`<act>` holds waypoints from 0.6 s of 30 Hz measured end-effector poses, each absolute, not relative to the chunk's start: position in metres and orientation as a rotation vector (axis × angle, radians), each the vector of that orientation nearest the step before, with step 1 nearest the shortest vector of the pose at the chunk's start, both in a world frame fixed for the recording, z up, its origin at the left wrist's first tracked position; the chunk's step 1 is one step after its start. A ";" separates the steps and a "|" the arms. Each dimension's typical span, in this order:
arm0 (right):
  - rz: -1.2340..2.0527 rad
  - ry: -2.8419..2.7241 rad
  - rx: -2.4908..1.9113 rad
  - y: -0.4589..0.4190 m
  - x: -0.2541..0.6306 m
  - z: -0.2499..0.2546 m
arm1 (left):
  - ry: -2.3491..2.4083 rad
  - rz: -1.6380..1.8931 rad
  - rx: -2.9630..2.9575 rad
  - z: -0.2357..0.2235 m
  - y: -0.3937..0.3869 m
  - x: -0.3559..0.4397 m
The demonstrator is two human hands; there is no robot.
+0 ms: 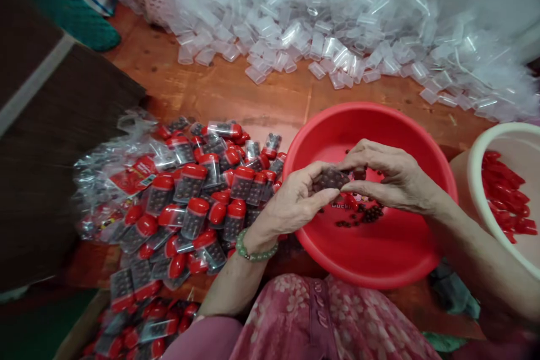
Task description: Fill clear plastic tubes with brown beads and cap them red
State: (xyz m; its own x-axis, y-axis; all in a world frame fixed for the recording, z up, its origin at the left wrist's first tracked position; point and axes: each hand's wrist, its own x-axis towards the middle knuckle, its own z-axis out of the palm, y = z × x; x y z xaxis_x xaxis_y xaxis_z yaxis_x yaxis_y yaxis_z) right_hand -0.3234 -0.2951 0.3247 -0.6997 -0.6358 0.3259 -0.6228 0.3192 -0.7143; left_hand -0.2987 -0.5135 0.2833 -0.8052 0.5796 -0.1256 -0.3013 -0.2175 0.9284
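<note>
My left hand (291,202) is closed around a small clear plastic container (328,179) packed with dark round balls, held over a red basin (371,267). At the container's right end, the thumb and fingertips of my right hand (394,180) pinch it; part of that end is hidden by the fingers. Below, loose dark brown balls (372,214) lie on the basin floor, with a red piece partly visible among them. Just left of my left hand spreads a pile of filled containers with red caps (196,216).
Behind the basin, many empty clear plastic sleeves (337,59) are heaped along the wooden surface (169,76). A white bucket (476,171) at the right holds red caps (506,194). A crumpled clear bag (99,180) lies left, beside a dark box-like block (54,140).
</note>
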 end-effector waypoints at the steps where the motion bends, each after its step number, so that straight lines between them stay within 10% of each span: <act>1: -1.357 2.527 -1.214 -0.296 -0.325 0.326 | 1.492 2.048 0.329 0.283 -0.514 -0.298; 18: -1.589 2.242 -0.553 -0.292 -0.320 0.330 | 1.532 2.151 0.351 0.286 -0.514 -0.301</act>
State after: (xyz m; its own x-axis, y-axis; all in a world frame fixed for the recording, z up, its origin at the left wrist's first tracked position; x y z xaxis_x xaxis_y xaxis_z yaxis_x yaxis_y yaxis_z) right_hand -0.3197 -0.2919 0.3297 -0.8678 -0.4946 -0.0481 -0.1184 0.2998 -0.9466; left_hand -0.3014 -0.5135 0.2864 -0.8551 0.5145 -0.0639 -0.2286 -0.2636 0.9372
